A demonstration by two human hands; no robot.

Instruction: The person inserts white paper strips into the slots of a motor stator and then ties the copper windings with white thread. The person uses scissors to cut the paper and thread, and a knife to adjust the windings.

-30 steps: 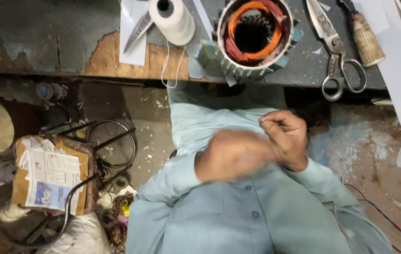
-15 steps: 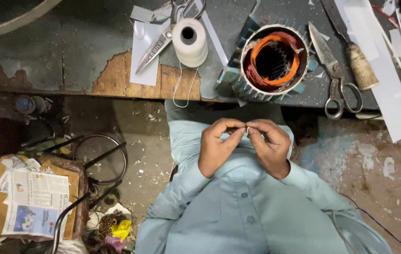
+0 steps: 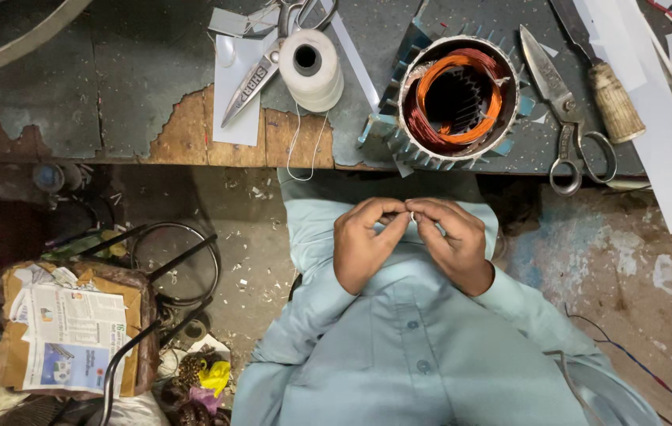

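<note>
Between both hands' fingertips, a tiny pale piece (image 3: 411, 215) is pinched: left hand (image 3: 363, 244) and right hand (image 3: 454, 241) meet there, equally near; long axis unclear. Wound stator (image 3: 454, 99) beyond fingers on worktop (image 3: 115, 87).

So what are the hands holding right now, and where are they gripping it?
Left hand and right hand pinch one tiny pale object between their fingertips, above the lap. It is too small to identify, so the gripped part cannot be told.

The worn grey surface (image 3: 115, 87) across the frame's top carries 2 scissors (image 3: 261, 67) (image 3: 561, 102), a thread spool (image 3: 312, 69), a copper-wound stator (image 3: 456, 99) and white paper strips (image 3: 667, 118).
</note>
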